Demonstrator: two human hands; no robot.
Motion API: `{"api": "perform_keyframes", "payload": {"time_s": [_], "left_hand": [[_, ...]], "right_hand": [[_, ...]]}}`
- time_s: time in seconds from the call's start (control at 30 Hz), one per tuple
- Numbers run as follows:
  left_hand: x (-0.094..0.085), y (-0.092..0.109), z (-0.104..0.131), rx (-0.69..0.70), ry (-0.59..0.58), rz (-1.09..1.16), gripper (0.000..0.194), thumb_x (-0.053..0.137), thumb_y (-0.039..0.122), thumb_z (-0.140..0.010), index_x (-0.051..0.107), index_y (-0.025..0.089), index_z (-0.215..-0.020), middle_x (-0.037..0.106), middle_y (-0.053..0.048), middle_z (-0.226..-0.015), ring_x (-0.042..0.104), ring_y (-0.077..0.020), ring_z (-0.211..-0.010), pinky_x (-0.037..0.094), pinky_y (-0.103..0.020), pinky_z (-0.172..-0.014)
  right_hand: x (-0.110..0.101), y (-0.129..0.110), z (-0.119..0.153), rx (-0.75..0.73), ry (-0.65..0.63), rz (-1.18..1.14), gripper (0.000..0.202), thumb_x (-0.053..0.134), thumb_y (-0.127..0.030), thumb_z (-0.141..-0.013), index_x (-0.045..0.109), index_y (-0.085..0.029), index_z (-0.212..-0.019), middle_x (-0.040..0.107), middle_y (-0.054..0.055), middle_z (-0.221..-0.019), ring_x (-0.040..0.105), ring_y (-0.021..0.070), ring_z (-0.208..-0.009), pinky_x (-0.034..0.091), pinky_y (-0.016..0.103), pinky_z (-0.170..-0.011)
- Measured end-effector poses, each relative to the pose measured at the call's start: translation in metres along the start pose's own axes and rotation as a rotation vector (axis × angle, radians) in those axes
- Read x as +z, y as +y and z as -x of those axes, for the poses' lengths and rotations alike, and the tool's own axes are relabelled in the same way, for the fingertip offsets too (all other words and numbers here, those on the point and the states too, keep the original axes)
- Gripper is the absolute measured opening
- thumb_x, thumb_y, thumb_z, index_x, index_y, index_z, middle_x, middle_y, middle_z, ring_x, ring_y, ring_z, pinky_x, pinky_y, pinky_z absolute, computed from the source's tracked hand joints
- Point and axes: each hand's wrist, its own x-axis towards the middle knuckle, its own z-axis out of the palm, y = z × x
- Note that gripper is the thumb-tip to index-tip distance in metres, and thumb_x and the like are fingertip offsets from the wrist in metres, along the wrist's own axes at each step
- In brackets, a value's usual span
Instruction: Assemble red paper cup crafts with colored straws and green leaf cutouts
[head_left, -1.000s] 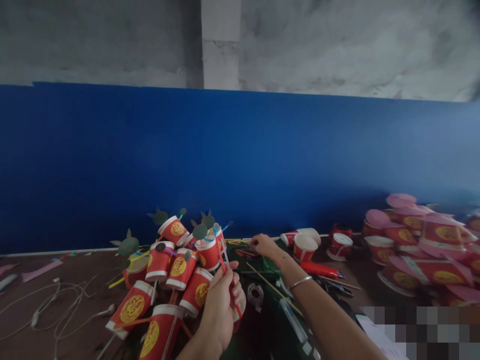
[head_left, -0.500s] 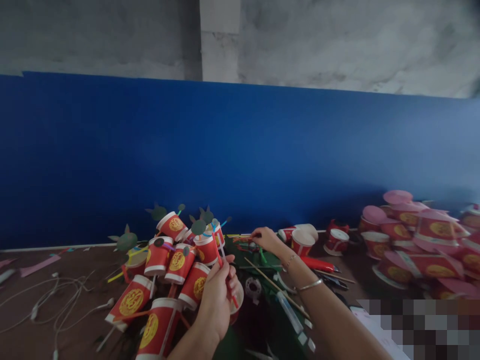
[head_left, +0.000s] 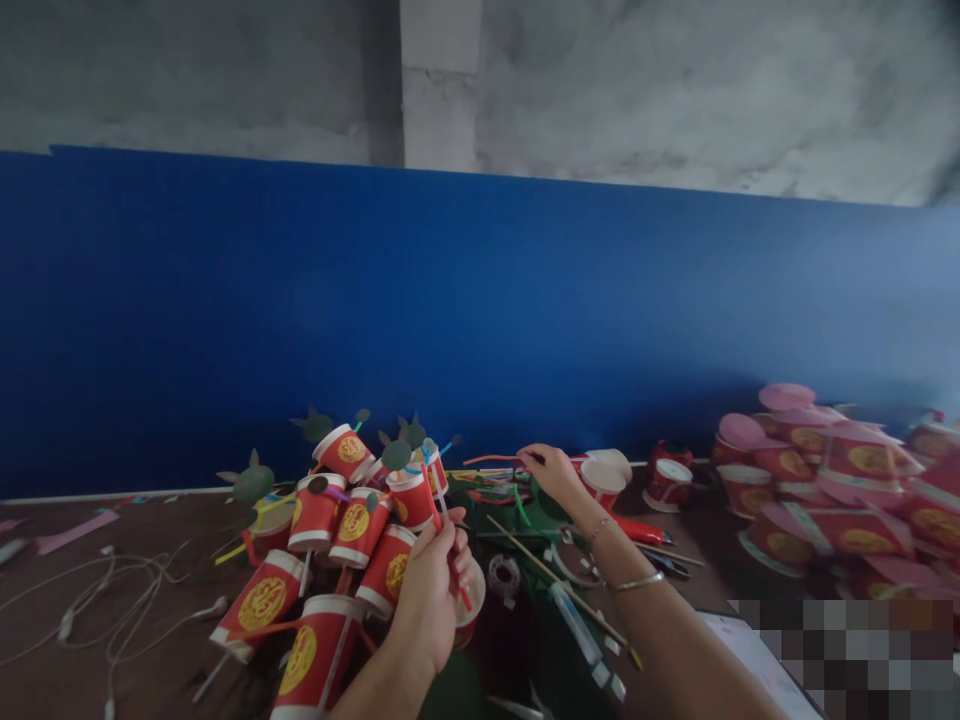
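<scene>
My left hand [head_left: 435, 585] is closed around a red straw [head_left: 430, 490] and a paler straw beside it. Both stick up above the fist, and a red end shows below. Fingers pinched, my right hand [head_left: 551, 472] holds one end of an orange-red straw [head_left: 487, 460] that points left. Under that straw lies a loose pile of coloured straws [head_left: 491, 490]. Close by on the left are heaped red paper cups [head_left: 360, 525] with yellow emblems, some with straws and dark green paper heads [head_left: 250, 482].
A tape roll [head_left: 503, 577], a wooden stick [head_left: 562, 590] and a clear tube [head_left: 574, 620] lie between my arms. White earphones [head_left: 120, 600] trail at left. At right are more cups with pink paper [head_left: 862, 480]. A blue panel [head_left: 480, 320] stands behind.
My right hand has lifted slightly and shifted right, drawing an orange-red straw up off the pile. My left hand stays nearly still with its straws.
</scene>
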Motion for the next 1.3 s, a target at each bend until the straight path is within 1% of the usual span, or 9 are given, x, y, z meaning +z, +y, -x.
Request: {"api": "perform_keyframes", "payload": {"time_s": [0.23,0.3,0.4,0.53,0.73,0.87,0.93,1.13,1.3], "left_hand": [[-0.004,0.004,-0.005,0.047,-0.006,-0.110,0.021,0.066,0.021,-0.069,0.059,0.013,-0.086,0.052,0.005,-0.057,0.036,-0.0037,-0.040,0.021,-0.017,-0.039],[-0.003,0.004,-0.004,-0.030,-0.027,-0.178,0.019,0.064,0.021,-0.071,0.058,0.014,-0.087,0.054,0.004,-0.059,0.040,-0.0046,-0.042,0.022,-0.017,-0.039],[-0.001,0.001,0.003,-0.190,-0.134,-0.285,0.016,0.061,0.022,-0.074,0.057,0.015,-0.088,0.056,0.003,-0.060,0.047,-0.0067,-0.046,0.025,-0.016,-0.041],[0.002,-0.003,0.010,-0.279,-0.253,-0.344,0.019,0.060,0.029,-0.075,0.053,0.017,-0.087,0.055,0.004,-0.055,0.048,-0.0085,-0.046,0.024,-0.017,-0.041],[-0.001,-0.005,0.007,-0.288,-0.329,-0.337,0.030,0.067,0.039,-0.071,0.051,0.017,-0.082,0.036,0.012,-0.048,0.022,-0.0012,-0.035,0.010,-0.018,-0.040],[-0.002,-0.008,0.003,-0.263,-0.313,-0.323,0.037,0.070,0.042,-0.067,0.052,0.016,-0.086,0.038,0.012,-0.048,0.023,-0.0009,-0.036,0.009,-0.019,-0.040],[-0.002,-0.010,0.002,-0.253,-0.309,-0.315,0.039,0.071,0.042,-0.066,0.052,0.016,-0.087,0.039,0.011,-0.048,0.025,-0.0012,-0.035,0.009,-0.019,-0.040],[0.000,-0.012,0.002,-0.259,-0.298,-0.328,0.042,0.071,0.047,-0.066,0.049,0.018,-0.087,0.041,0.011,-0.048,0.026,-0.0013,-0.034,0.009,-0.020,-0.039],[0.001,-0.012,0.005,-0.235,-0.328,-0.331,0.043,0.071,0.049,-0.064,0.048,0.019,-0.084,0.041,0.012,-0.048,0.027,-0.0015,-0.034,0.011,-0.019,-0.038]], "right_hand": [[-0.039,-0.039,0.034,-0.085,-0.212,-0.195,0.026,0.051,-0.035,-0.081,0.071,-0.018,-0.081,0.063,0.000,-0.061,0.052,0.0126,-0.054,0.038,0.023,-0.051],[-0.046,-0.053,0.049,-0.110,-0.356,-0.326,0.021,0.053,-0.030,-0.081,0.071,-0.019,-0.082,0.065,0.001,-0.067,0.053,0.0125,-0.058,0.040,0.023,-0.054],[-0.047,-0.072,0.067,-0.146,-0.410,-0.352,0.018,0.053,-0.021,-0.080,0.071,-0.020,-0.083,0.068,0.002,-0.078,0.058,0.0149,-0.070,0.044,0.025,-0.063],[-0.033,-0.084,0.078,-0.135,-0.267,-0.318,0.022,0.053,-0.014,-0.076,0.065,-0.019,-0.093,0.066,0.002,-0.083,0.058,0.0148,-0.073,0.045,0.025,-0.065],[-0.025,-0.076,0.076,-0.137,-0.114,-0.275,0.022,0.052,-0.016,-0.077,0.060,-0.019,-0.097,0.064,0.001,-0.077,0.057,0.0141,-0.067,0.046,0.025,-0.062],[-0.025,-0.056,0.067,-0.139,0.135,-0.094,0.021,0.048,-0.018,-0.079,0.065,-0.017,-0.092,0.066,0.008,-0.089,0.060,0.0202,-0.083,0.045,0.034,-0.078],[-0.022,-0.052,0.065,-0.158,0.185,-0.027,0.020,0.049,-0.022,-0.079,0.068,-0.016,-0.083,0.066,0.011,-0.094,0.058,0.0235,-0.091,0.042,0.038,-0.085],[-0.017,-0.080,0.076,0.028,-0.192,-0.379,0.034,0.054,-0.042,-0.080,0.066,-0.015,-0.063,0.060,0.000,-0.061,0.054,0.0149,-0.060,0.041,0.026,-0.058],[-0.019,-0.094,0.080,0.113,-0.253,-0.549,0.020,0.065,-0.034,-0.070,0.068,-0.014,-0.069,0.064,0.001,-0.063,0.054,0.0143,-0.061,0.041,0.026,-0.060]]}}
